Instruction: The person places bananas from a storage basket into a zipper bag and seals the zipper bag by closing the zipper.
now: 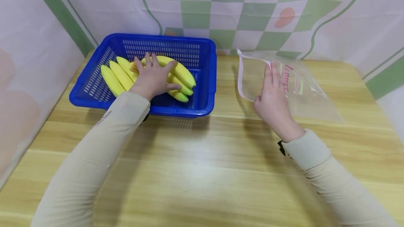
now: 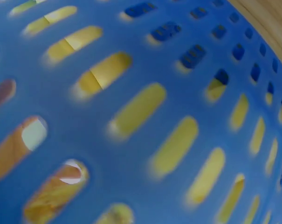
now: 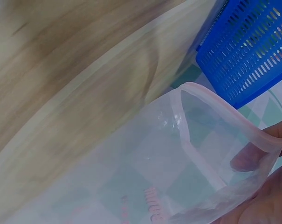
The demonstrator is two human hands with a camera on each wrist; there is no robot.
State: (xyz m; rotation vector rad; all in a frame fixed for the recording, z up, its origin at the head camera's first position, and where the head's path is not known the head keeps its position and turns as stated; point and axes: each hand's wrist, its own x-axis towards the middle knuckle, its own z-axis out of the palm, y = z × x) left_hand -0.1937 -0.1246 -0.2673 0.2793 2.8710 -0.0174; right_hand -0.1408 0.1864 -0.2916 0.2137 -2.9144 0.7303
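Observation:
A blue plastic basket (image 1: 206, 94) holds several yellow bananas with green tips. My left hand (image 1: 153, 80) is over them, its fingers spread across the stem end of a banana bunch (image 1: 184, 74); the contact under the palm is hidden. More bananas (image 1: 113, 81) fan out on the basket's left side. With my right hand (image 1: 273, 104) I pinch the pink-edged mouth of a clear zip bag (image 1: 306, 97) with red lettering. Its mouth gapes toward the basket. In the right wrist view the thumb (image 3: 248, 157) shows at the bag's rim. The left wrist view meets only the slotted basket wall (image 2: 141, 60).
A light wooden table (image 1: 202, 164) lies under everything. Behind it hangs a cloth (image 1: 225, 16) with green and white checks, close to the basket's back rim. Bare wood separates the basket from the bag.

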